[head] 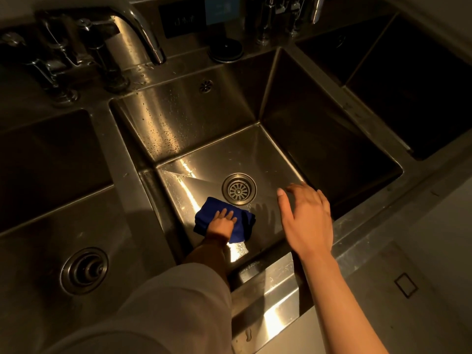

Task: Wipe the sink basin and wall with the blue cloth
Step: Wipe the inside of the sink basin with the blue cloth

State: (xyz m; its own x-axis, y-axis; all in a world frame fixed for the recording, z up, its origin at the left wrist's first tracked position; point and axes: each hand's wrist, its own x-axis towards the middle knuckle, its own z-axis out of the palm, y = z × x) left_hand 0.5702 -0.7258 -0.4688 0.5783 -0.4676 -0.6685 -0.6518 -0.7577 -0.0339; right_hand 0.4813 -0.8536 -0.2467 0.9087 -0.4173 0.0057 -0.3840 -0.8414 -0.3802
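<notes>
The steel sink basin point(255, 154) lies beneath both hands, its droplet-speckled back wall point(163, 118) beyond them. The right hand point(305, 218) hovers above the basin's near right side, fingers spread, holding nothing. The left hand point(221, 224) presses flat on the folded blue cloth point(204, 213), just short of the drain strainer point(239, 189). A faucet spout point(143, 31) arches beyond; the labels behind it are unreadable.

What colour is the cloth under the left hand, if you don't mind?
Deep blue cloth, clearest in the head view.
</notes>
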